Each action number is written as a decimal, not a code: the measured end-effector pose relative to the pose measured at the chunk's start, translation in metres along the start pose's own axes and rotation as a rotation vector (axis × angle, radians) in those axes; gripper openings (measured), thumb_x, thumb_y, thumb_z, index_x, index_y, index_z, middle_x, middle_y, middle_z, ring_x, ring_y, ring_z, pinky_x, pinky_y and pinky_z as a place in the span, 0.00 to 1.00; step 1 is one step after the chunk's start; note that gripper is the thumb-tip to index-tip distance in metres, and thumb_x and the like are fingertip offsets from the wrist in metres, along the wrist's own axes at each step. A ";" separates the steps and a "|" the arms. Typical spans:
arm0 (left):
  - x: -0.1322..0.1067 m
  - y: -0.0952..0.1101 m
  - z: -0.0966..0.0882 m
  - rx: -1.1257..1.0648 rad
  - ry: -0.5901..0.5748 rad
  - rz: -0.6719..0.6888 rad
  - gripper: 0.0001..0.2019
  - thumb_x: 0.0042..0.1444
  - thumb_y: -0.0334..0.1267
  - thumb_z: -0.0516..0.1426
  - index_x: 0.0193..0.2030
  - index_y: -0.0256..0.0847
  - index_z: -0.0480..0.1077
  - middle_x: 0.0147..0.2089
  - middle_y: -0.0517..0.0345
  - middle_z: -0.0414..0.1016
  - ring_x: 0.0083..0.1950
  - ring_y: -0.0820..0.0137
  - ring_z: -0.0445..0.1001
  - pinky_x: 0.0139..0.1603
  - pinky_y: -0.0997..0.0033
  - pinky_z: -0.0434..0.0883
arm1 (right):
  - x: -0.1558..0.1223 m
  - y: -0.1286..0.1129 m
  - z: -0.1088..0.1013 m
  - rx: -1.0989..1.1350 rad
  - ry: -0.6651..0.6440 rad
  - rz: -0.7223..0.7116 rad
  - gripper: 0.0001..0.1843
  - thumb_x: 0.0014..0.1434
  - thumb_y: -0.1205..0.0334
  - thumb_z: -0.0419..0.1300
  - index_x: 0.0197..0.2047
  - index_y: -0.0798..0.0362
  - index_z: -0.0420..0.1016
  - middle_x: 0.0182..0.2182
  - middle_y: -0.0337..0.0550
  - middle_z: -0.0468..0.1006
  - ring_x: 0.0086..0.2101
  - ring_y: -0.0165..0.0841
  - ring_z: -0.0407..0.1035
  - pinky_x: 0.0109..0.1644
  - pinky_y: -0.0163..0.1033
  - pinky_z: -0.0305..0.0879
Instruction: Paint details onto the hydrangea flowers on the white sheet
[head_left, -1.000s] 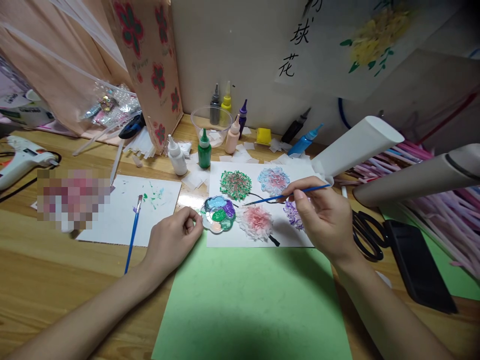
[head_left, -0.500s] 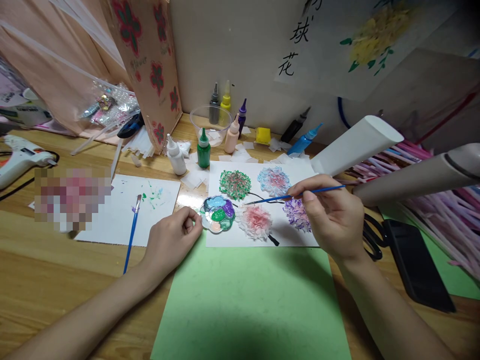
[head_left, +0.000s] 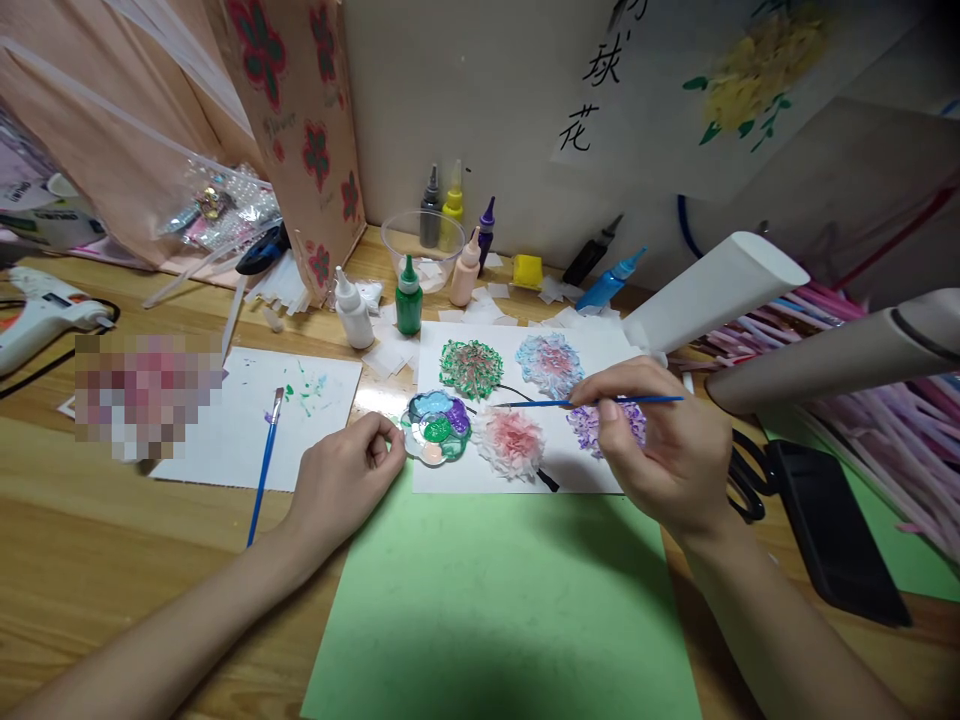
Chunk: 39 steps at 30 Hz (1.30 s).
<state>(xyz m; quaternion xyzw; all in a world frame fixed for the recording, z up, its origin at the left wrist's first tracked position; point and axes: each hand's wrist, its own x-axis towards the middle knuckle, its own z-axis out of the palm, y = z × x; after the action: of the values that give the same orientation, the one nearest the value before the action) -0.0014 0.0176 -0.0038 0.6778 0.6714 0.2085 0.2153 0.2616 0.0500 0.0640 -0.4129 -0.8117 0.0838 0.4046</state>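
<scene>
My right hand [head_left: 660, 440] is closed round a thin blue paintbrush [head_left: 551, 403]. The brush lies nearly level, its tip at the upper edge of a pink paper flower [head_left: 511, 445]. That flower is on a white sheet [head_left: 450, 482] together with a green one [head_left: 471, 368], a light blue one [head_left: 550, 363] and a purple one [head_left: 592, 425], partly behind my hand. Dark stem lines run between them. My left hand [head_left: 349, 465], fingers curled, pinches the left rim of a flower-shaped paint palette [head_left: 436, 428] holding blue, purple, green and peach paint.
Paint bottles, such as a green one [head_left: 408, 298] and a white one [head_left: 352, 312], stand behind the sheet. On the left, a flat paintbrush [head_left: 268, 455] rests on a paint-spotted card [head_left: 217, 420]. Black scissors [head_left: 750, 475] and a dark phone [head_left: 832, 530] lie at right.
My right hand has lowered slightly, and the brush is now more level, its tip a little further right. The left hand stays at the palette.
</scene>
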 end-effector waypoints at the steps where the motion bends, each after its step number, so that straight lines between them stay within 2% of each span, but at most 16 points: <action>1: 0.000 0.000 0.000 0.000 0.001 0.001 0.10 0.57 0.43 0.51 0.29 0.42 0.66 0.23 0.66 0.68 0.25 0.73 0.66 0.28 0.74 0.57 | 0.000 -0.001 0.000 -0.001 -0.001 -0.008 0.10 0.54 0.72 0.53 0.35 0.49 0.71 0.28 0.41 0.75 0.30 0.35 0.69 0.35 0.41 0.65; 9: 0.000 -0.001 0.001 -0.002 -0.006 -0.006 0.10 0.57 0.44 0.52 0.29 0.43 0.66 0.23 0.66 0.67 0.25 0.73 0.66 0.28 0.74 0.57 | 0.001 -0.005 0.000 -0.038 -0.022 -0.061 0.11 0.52 0.73 0.53 0.35 0.49 0.72 0.27 0.41 0.76 0.29 0.35 0.70 0.34 0.42 0.65; 14: 0.001 0.000 0.001 0.006 -0.003 -0.009 0.11 0.58 0.44 0.51 0.29 0.42 0.66 0.22 0.66 0.67 0.25 0.73 0.66 0.28 0.74 0.57 | 0.001 -0.006 0.002 -0.089 -0.071 -0.143 0.11 0.52 0.73 0.53 0.36 0.50 0.71 0.27 0.42 0.76 0.29 0.34 0.69 0.34 0.41 0.66; 28: 0.000 -0.001 0.001 0.009 -0.002 -0.007 0.10 0.57 0.44 0.51 0.29 0.43 0.66 0.23 0.66 0.67 0.25 0.73 0.66 0.28 0.74 0.57 | 0.002 -0.010 0.003 -0.100 -0.088 -0.185 0.13 0.52 0.75 0.54 0.37 0.50 0.72 0.27 0.41 0.77 0.29 0.35 0.70 0.33 0.41 0.67; 33: 0.000 0.001 -0.001 0.003 -0.011 -0.018 0.10 0.57 0.44 0.51 0.29 0.43 0.67 0.23 0.66 0.68 0.25 0.73 0.67 0.28 0.74 0.56 | -0.001 -0.016 0.003 0.046 -0.031 -0.092 0.12 0.54 0.74 0.53 0.38 0.49 0.71 0.29 0.42 0.77 0.31 0.35 0.71 0.35 0.42 0.68; 36: 0.000 0.002 -0.001 -0.010 -0.028 -0.028 0.10 0.57 0.44 0.51 0.30 0.43 0.67 0.24 0.65 0.68 0.26 0.72 0.67 0.29 0.74 0.56 | -0.003 -0.019 0.008 0.172 -0.101 -0.066 0.11 0.56 0.73 0.53 0.38 0.50 0.70 0.29 0.42 0.77 0.32 0.34 0.71 0.35 0.41 0.69; 39: 0.001 0.003 -0.001 -0.010 -0.033 -0.035 0.10 0.57 0.44 0.51 0.30 0.42 0.67 0.24 0.65 0.68 0.26 0.72 0.67 0.29 0.73 0.56 | -0.006 -0.020 0.014 0.206 -0.182 -0.091 0.10 0.56 0.73 0.53 0.38 0.52 0.70 0.29 0.42 0.78 0.32 0.33 0.71 0.36 0.40 0.69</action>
<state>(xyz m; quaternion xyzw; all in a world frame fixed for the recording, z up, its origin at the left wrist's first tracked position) 0.0005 0.0186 -0.0011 0.6682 0.6784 0.1969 0.2335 0.2412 0.0360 0.0604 -0.3224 -0.8501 0.1853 0.3730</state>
